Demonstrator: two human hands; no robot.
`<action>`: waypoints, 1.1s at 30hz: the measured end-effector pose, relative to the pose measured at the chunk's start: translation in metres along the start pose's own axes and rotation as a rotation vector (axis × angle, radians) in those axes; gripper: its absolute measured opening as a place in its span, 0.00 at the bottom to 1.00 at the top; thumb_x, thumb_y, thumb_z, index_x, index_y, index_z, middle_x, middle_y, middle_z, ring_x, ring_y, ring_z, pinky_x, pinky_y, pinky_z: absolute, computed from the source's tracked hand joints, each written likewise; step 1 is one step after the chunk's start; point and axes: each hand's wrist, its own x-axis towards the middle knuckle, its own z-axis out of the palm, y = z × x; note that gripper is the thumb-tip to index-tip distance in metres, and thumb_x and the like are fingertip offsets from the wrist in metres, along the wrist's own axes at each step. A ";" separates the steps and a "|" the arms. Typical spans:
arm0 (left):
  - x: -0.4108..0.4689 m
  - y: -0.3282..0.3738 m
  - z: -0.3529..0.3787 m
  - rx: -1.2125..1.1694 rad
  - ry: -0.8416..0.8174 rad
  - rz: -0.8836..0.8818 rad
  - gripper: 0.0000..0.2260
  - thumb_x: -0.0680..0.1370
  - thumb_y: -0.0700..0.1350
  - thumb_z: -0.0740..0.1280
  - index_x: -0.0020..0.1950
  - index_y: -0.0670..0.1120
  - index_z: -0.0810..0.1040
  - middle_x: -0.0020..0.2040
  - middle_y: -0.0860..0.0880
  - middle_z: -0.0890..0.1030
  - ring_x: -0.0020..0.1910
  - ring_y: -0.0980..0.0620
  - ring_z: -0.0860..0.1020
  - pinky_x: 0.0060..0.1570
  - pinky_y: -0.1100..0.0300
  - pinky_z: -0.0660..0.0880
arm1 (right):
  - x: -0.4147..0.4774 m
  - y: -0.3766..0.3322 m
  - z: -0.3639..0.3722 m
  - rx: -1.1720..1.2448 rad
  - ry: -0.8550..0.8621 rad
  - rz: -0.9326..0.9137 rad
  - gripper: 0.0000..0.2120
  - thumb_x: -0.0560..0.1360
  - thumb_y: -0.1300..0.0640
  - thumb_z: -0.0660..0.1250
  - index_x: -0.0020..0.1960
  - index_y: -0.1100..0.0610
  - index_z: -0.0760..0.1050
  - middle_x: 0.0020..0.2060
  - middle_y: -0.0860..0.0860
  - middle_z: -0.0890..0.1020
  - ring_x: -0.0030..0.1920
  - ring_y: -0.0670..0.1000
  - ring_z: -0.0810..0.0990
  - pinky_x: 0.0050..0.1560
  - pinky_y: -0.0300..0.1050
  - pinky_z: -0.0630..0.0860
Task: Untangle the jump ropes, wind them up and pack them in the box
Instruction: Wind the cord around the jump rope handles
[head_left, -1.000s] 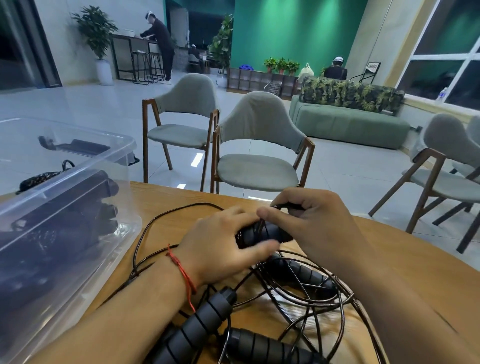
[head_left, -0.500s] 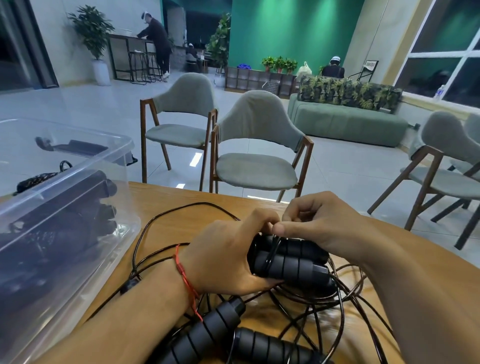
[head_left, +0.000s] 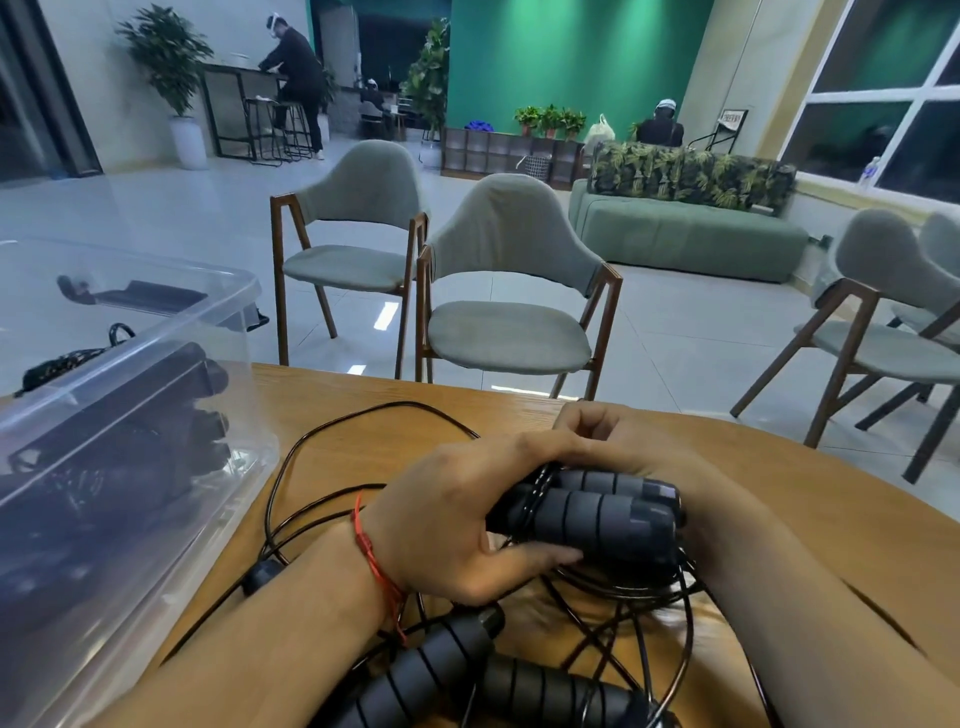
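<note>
Left hand (head_left: 452, 525): fingers and thumb curled round the left end of a pair of black foam handles (head_left: 602, 514), held side by side just above the counter (head_left: 337, 400). Right hand (head_left: 618, 441): fingers curled tight against the far side of the pair, touching the left fingertips; cannot tell whether they pinch the cord (head_left: 283, 467). A turn of cord crosses the pair beside the left fingers. One second ago the left hand held a single handle and the second lay in the coil; half a second ago the two were together and the right fingers pinched the cord above them; now the hands sit closer. Two loose handles (head_left: 436, 670) lie below the left wrist among tangled cord loops. Clear plastic box (head_left: 171, 312) stands at the counter's left, holding dark rope bundles, blurred through its wall.
</note>
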 end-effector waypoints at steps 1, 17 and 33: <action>-0.001 -0.001 -0.001 -0.015 0.011 -0.007 0.30 0.76 0.45 0.79 0.75 0.44 0.71 0.63 0.52 0.81 0.58 0.56 0.81 0.55 0.60 0.79 | 0.003 0.001 0.002 -0.006 0.013 -0.012 0.19 0.59 0.38 0.87 0.39 0.48 0.85 0.38 0.50 0.85 0.38 0.47 0.84 0.39 0.38 0.80; 0.000 -0.009 0.003 -0.369 0.438 -0.649 0.14 0.80 0.59 0.67 0.56 0.50 0.76 0.45 0.44 0.82 0.40 0.45 0.83 0.35 0.57 0.79 | -0.006 0.015 0.041 -0.518 0.333 -0.197 0.11 0.85 0.50 0.66 0.66 0.41 0.79 0.54 0.37 0.84 0.50 0.37 0.81 0.51 0.39 0.76; 0.005 -0.017 -0.006 -0.945 0.689 -0.870 0.26 0.87 0.56 0.52 0.65 0.38 0.79 0.50 0.37 0.84 0.36 0.45 0.78 0.29 0.57 0.68 | 0.000 0.033 0.045 -0.992 0.429 -0.184 0.11 0.87 0.44 0.60 0.58 0.45 0.81 0.42 0.39 0.82 0.45 0.40 0.80 0.46 0.42 0.77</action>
